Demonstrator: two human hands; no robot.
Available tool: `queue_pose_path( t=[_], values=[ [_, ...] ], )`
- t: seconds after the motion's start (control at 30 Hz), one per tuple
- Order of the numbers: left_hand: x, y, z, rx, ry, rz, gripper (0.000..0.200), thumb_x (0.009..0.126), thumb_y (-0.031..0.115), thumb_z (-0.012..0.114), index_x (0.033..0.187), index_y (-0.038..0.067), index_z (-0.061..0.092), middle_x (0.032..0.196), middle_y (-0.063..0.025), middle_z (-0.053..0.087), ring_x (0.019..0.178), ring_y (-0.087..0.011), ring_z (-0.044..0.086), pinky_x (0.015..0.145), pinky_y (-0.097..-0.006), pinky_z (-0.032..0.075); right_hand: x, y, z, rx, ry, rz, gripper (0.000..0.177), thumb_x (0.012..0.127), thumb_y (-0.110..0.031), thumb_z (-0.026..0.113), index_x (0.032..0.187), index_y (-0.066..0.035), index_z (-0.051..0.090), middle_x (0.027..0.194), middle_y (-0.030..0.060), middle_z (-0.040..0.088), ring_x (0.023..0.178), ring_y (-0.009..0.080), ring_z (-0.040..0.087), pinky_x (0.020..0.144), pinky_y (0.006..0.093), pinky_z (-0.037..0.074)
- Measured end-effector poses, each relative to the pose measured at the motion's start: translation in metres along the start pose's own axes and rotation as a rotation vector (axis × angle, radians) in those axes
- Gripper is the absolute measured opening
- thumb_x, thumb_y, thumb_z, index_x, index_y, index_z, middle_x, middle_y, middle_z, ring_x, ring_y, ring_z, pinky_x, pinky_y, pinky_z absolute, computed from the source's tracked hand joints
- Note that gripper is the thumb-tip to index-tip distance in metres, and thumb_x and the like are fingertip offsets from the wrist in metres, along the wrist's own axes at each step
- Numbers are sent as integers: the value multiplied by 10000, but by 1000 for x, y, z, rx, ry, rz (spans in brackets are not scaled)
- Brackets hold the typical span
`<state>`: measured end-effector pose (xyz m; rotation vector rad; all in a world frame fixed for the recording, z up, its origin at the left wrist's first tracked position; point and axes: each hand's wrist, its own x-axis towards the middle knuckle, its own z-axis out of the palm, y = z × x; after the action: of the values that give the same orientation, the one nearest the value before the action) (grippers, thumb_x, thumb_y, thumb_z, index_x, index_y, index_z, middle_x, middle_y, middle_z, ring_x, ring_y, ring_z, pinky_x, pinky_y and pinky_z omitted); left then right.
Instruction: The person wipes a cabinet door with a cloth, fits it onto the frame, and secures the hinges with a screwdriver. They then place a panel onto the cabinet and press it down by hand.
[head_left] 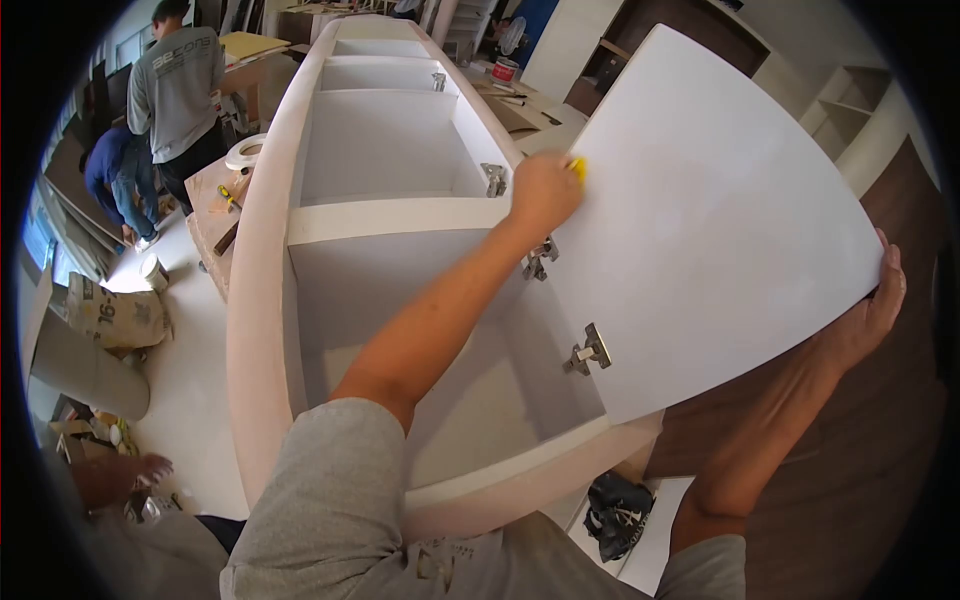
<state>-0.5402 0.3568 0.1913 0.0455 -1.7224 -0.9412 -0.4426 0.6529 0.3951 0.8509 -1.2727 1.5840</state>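
Note:
A long curved cabinet frame [390,218] with open compartments lies before me. A white door panel [700,210] stands swung open on its right side, joined by metal hinges [590,349]. My left hand [545,192] is closed around a yellow-handled tool [578,170] at the hinge-side edge of the panel; the tool's far end is hidden. On the panel's outer right corner rests my right hand [888,290], its fingers wrapped over the edge.
Two people [180,80] are at the back left. Another person's hand [150,470] shows at lower left. A side table [215,205] holds a tape roll and a screwdriver. A black bag-like object [617,515] lies below the cabinet. A paper sack [118,315] stands left.

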Motion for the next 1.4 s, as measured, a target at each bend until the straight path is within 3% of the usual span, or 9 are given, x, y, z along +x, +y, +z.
queue_pose_path(
  t=[0.37, 0.53, 0.67, 0.77, 0.83, 1.0, 1.2, 1.3, 1.4],
  values=[
    [25, 13, -10, 40, -109, -15, 140, 799, 97, 584, 795, -7, 678, 804, -213, 672, 778, -397, 654, 714, -440, 521, 12, 14, -26, 112, -166, -7, 202, 1006, -12, 496, 1167, -5, 617, 1212, 188, 594, 996, 264, 669, 904, 367, 589],
    [10, 1, 2, 5, -62, -15, 141, 790, 91, 585, 805, -4, 687, 804, -218, 674, 764, -394, 651, 732, -440, 519, 8, 21, -27, -157, -134, -157, 196, 1006, -26, 504, 1168, 16, 606, 1177, 191, 617, 991, 264, 669, 906, 371, 584],
    [2, -11, -11, 57, -146, -8, 131, 782, 84, 579, 792, -14, 664, 818, -225, 668, 765, -411, 637, 723, -451, 512, 15, 10, -24, 125, -116, 77, 197, 1007, -15, 498, 1168, 18, 606, 1141, 182, 630, 980, 268, 672, 915, 368, 580],
    [35, 30, -8, -93, -72, 121, 116, 777, 78, 572, 743, -14, 633, 821, -219, 662, 748, -417, 626, 699, -468, 501, 6, 13, -21, -7, -204, -70, 188, 1004, -44, 514, 1144, 38, 607, 1109, 173, 639, 968, 245, 673, 890, 351, 582],
    [18, 25, -4, -68, -107, -12, 104, 784, 86, 574, 759, -4, 620, 818, -214, 655, 729, -413, 624, 687, -478, 499, 8, 12, -23, 149, -305, 9, 188, 1002, -69, 526, 1121, 48, 614, 1091, 169, 645, 964, 229, 674, 866, 340, 585],
    [-107, -10, 5, -77, 101, -88, 84, 868, 89, 620, 842, 25, 572, 770, -174, 616, 659, -378, 616, 607, -455, 491, -3, 3, 2, -99, -29, -99, 202, 997, -118, 547, 1059, 55, 631, 1061, 161, 656, 945, 207, 677, 818, 326, 589],
    [-117, 11, -10, -142, -1, 83, 123, 895, 79, 635, 811, 8, 582, 766, -158, 613, 620, -338, 594, 567, -397, 482, -5, 2, 2, 46, -31, 16, 197, 992, -115, 553, 1059, 53, 631, 1066, 153, 660, 947, 209, 676, 817, 328, 590],
    [-91, 5, -15, -170, -116, -166, 127, 899, 74, 638, 815, -10, 592, 774, -157, 613, 611, -302, 591, 563, -379, 479, -7, -1, -3, 146, -72, 114, 189, 992, -101, 547, 1079, 46, 628, 1095, 161, 659, 960, 216, 674, 831, 330, 587],
    [-94, 13, -16, -168, -66, 1, 132, 901, 82, 651, 827, -21, 615, 730, -159, 609, 609, -252, 588, 585, -356, 478, 0, -1, -17, 261, -236, 181, 183, 993, -52, 529, 1129, 32, 617, 1134, 174, 655, 1001, 233, 670, 885, 335, 576]
  ],
)
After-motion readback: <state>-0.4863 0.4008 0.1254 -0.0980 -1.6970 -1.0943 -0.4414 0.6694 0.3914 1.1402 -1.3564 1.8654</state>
